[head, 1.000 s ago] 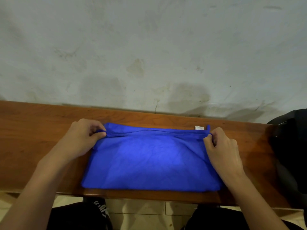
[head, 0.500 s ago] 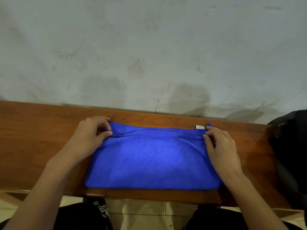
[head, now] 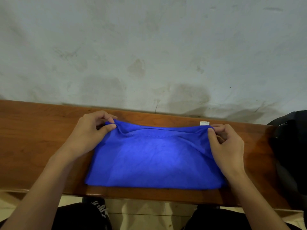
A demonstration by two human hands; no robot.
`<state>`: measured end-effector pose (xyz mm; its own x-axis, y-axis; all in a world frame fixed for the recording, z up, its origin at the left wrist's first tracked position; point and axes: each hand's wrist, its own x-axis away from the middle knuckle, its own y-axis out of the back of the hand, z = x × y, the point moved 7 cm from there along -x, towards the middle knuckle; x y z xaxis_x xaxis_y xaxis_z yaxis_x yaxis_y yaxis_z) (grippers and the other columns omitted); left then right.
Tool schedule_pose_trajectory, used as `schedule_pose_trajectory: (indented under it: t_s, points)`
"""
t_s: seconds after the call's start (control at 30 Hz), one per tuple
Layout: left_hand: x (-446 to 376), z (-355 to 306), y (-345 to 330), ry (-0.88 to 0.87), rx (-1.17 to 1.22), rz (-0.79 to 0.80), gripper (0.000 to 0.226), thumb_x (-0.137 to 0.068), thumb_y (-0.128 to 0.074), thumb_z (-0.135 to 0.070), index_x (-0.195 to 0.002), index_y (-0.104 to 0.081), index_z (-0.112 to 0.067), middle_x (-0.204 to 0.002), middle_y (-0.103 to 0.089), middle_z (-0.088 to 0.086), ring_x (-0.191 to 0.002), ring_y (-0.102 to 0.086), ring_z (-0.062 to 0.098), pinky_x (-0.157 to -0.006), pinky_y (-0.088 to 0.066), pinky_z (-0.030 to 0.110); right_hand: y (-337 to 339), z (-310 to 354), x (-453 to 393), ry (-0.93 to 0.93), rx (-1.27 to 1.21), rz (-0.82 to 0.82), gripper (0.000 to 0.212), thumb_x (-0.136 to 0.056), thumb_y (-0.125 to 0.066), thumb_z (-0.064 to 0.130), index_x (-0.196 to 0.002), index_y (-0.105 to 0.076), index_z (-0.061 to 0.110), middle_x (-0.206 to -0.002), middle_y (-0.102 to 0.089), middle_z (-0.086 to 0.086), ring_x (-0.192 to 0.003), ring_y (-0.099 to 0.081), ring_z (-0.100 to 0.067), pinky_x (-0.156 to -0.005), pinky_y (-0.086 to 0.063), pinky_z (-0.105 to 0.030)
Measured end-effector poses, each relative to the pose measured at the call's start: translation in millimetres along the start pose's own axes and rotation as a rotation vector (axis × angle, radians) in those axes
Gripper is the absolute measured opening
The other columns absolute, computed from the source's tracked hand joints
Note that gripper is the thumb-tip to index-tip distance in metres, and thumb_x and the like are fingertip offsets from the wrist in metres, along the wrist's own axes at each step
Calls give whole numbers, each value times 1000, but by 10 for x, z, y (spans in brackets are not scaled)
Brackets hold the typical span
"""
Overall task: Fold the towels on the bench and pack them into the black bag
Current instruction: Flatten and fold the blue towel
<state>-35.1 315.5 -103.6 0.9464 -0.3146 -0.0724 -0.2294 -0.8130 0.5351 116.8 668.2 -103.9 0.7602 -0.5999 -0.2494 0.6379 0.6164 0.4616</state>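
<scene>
A bright blue towel, folded into a wide rectangle, lies flat on the brown wooden bench, with a small white label at its far right corner. My left hand pinches the towel's far left corner between thumb and forefinger. At the far right corner my right hand pinches the cloth the same way. The far edge between the hands is lifted slightly and pulled taut. The black bag stands at the right end of the bench, partly cut off by the frame.
A stained pale wall rises directly behind the bench. Bare bench wood stretches to the left of the towel. Below the bench's front edge are tiled floor and my dark trousers.
Both hands have carried the towel's far edge further from me, toward the wall. The towel's near edge has slid back from the bench's front edge.
</scene>
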Motion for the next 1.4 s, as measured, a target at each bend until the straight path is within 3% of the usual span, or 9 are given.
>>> schedule_pose_trajectory:
  t_s: [0.13,0.2,0.4,0.6,0.87,1.03,1.2,1.3,1.4]
  points:
    - [21,-93,-13,-20,25,27,18,-81,-75,-2,-75,-68,-17,-78,-72,0,-80,-67,25,-73,-50,33,28,-44,-18,-65,-141,-13,14,-88,-72,12,-86,-66,25,-99,-71,15,-97,-67,0,-84,-55,-17]
    - [39,-151,-14,-25,86,43,15,-79,-76,-2,-74,-70,-15,-79,-71,3,-81,-66,29,-72,-51,33,32,-40,-21,-77,-214,-13,15,-86,-73,8,-85,-67,22,-98,-72,11,-97,-68,-3,-84,-56,-18]
    - [74,-269,-12,-68,159,89,7,-66,-79,-18,-71,-74,-15,-88,-66,-1,-81,-65,15,-73,-50,20,31,32,-12,-38,-344,-1,13,-84,-74,4,-86,-68,16,-94,-75,5,-95,-70,-8,-82,-56,-18]
    - [76,-291,10,-77,174,46,14,-76,-75,4,-73,-74,-10,-83,-71,1,-76,-66,10,-71,-51,16,41,36,-7,-54,-416,-1,11,-84,-73,6,-89,-69,15,-94,-75,3,-96,-71,-13,-82,-57,-22]
    - [44,-185,158,-51,112,-108,14,-80,-72,7,-80,-73,-7,-78,-74,1,-75,-67,2,-73,-50,9,103,-60,-35,-85,-441,-80,14,-82,-76,6,-88,-71,18,-98,-76,1,-100,-71,-16,-86,-57,-25]
    - [0,-31,227,-27,-32,-139,30,-81,-72,4,-70,-70,-23,-80,-72,-14,-73,-66,-1,-72,-49,8,125,-136,-70,-112,-438,-110,11,-81,-77,5,-84,-71,13,-109,-73,-3,-107,-69,-16,-94,-54,-30]
    - [-12,-14,246,-30,-124,-162,43,-82,-72,0,-78,-67,-42,-79,-70,-23,-73,-65,0,-74,-50,22,77,-156,-70,-210,-573,-95,18,-69,-79,17,-82,-69,9,-108,-74,-7,-106,-70,-18,-92,-56,-29]
    - [-14,-14,243,-23,-121,-163,46,-82,-72,1,-77,-67,-45,-79,-69,-23,-73,-64,1,-74,-49,19,45,-213,-71,-306,-658,-69,22,-66,-79,22,-84,-70,14,-103,-76,-5,-106,-70,-19,-88,-57,-26]
    - [-14,-14,241,-23,-126,-162,48,-82,-72,0,-76,-67,-47,-80,-70,-21,-73,-65,4,-73,-51,25,31,-235,-58,-360,-730,-74,21,-63,-82,26,-80,-73,17,-100,-76,-6,-105,-70,-23,-87,-58,-28]
